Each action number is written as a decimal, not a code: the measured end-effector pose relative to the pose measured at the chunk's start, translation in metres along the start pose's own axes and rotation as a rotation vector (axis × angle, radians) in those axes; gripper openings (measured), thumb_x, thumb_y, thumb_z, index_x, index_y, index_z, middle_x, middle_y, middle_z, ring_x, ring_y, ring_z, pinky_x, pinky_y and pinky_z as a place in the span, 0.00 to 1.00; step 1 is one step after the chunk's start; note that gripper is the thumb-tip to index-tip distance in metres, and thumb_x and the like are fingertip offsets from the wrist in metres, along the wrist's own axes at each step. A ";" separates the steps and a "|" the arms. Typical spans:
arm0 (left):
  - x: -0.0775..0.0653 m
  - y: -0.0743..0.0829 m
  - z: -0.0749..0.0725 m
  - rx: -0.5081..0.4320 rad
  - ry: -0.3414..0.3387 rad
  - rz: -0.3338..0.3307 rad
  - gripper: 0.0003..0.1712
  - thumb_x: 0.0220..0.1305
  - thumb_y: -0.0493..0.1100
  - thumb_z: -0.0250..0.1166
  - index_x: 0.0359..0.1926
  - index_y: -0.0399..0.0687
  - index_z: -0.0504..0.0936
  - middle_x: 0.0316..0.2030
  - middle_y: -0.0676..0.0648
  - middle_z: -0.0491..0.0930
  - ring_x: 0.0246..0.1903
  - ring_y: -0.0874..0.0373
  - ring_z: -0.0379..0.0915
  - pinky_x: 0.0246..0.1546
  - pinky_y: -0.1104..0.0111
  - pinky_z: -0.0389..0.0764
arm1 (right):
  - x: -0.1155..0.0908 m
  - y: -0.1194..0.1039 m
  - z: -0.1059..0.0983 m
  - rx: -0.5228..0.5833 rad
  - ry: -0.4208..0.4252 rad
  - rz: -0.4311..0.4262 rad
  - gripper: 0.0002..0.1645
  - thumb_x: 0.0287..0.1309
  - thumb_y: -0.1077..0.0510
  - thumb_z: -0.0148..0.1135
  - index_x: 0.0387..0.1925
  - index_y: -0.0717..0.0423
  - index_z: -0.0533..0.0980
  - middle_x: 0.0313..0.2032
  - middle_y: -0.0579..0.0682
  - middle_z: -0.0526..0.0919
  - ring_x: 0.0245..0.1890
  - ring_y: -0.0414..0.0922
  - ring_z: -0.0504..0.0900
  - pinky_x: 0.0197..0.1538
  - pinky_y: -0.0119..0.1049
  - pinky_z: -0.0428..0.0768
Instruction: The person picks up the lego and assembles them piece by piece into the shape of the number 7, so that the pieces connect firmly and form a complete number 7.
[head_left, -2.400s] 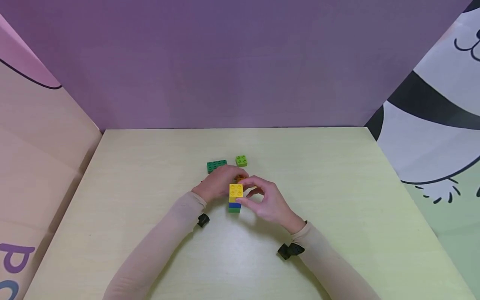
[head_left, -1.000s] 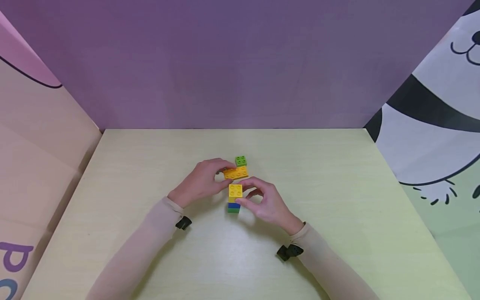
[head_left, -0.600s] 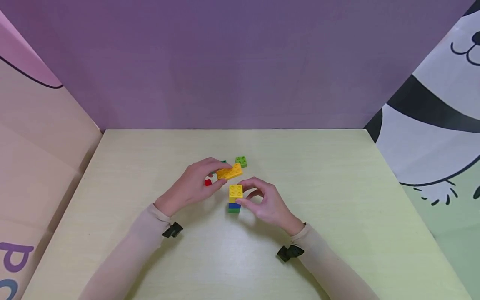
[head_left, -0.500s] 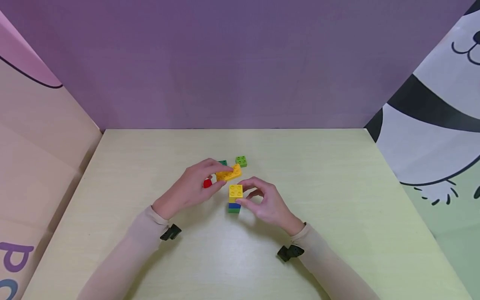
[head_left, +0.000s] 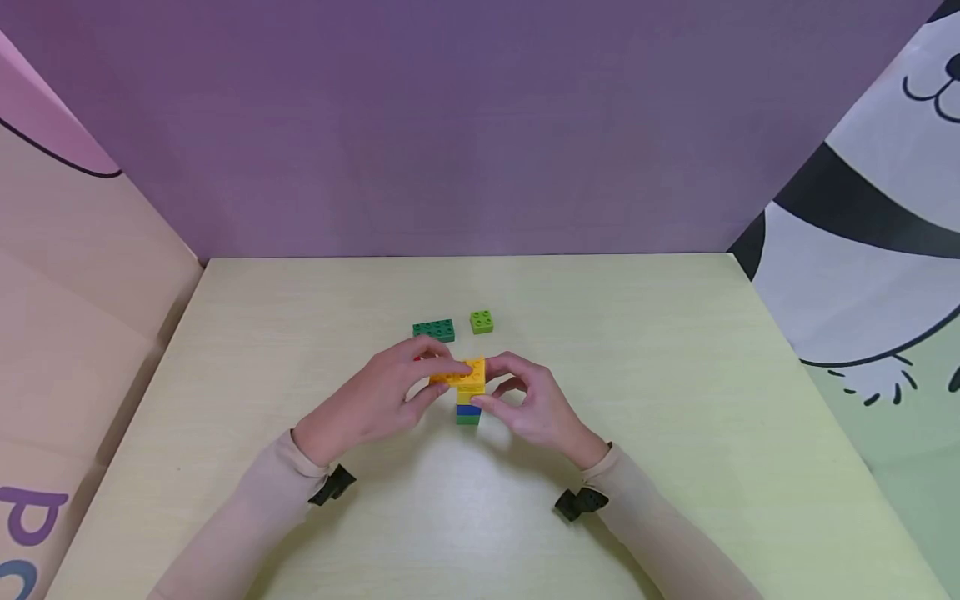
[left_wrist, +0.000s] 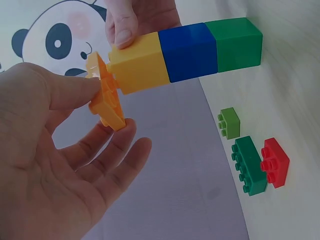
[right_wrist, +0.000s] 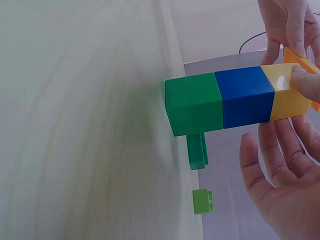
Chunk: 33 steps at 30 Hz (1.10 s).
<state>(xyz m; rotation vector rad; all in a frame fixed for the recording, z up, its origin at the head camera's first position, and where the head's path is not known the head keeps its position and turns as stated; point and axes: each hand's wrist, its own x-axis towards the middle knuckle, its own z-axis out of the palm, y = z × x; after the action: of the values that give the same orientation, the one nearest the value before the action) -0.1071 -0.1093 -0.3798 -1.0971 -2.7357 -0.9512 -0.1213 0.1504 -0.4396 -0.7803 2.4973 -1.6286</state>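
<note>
A small tower of toy building bricks stands on the table: a green brick point(left_wrist: 235, 45) at the bottom, a blue brick point(left_wrist: 189, 52) in the middle and a yellow brick point(left_wrist: 141, 62) on top. My right hand point(head_left: 536, 407) grips the yellow brick from the right, thumb on its near side. With thumb and fingers, my left hand point(head_left: 371, 404) pinches a thin orange-yellow brick point(left_wrist: 107, 97) right at the tower's top. In the left wrist view this brick sits slightly tilted against the yellow studs, and its left part reaches out past the tower.
Behind the hands lie a long dark green brick point(head_left: 433, 331) and a small light green brick point(head_left: 482, 322). A red brick point(left_wrist: 275, 162) lies beside the dark green one, mostly hidden by my left hand in the head view. A purple wall rises behind the table point(head_left: 637, 333).
My left hand has picked up the orange-yellow brick from behind the tower, drawn it left and brought it over the yellow brick. My right hand has stayed on the tower.
</note>
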 end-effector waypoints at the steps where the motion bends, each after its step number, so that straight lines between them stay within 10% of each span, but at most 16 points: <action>1: -0.001 0.001 0.000 0.014 0.002 0.007 0.18 0.73 0.39 0.70 0.61 0.53 0.88 0.56 0.49 0.81 0.47 0.57 0.78 0.46 0.64 0.85 | 0.000 0.000 0.000 0.001 0.000 -0.001 0.20 0.62 0.62 0.77 0.54 0.55 0.82 0.50 0.51 0.89 0.49 0.47 0.86 0.50 0.46 0.90; 33: 0.005 0.011 0.002 0.187 0.008 0.025 0.16 0.67 0.44 0.76 0.55 0.55 0.92 0.54 0.48 0.88 0.50 0.52 0.83 0.48 0.61 0.87 | 0.000 0.000 0.000 -0.009 -0.001 0.012 0.20 0.61 0.62 0.77 0.54 0.55 0.83 0.51 0.51 0.89 0.49 0.46 0.86 0.50 0.44 0.90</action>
<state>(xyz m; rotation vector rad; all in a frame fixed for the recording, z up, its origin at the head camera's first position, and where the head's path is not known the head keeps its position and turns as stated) -0.1034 -0.0986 -0.3742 -1.0888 -2.7302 -0.6777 -0.1213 0.1502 -0.4395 -0.7659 2.5057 -1.6133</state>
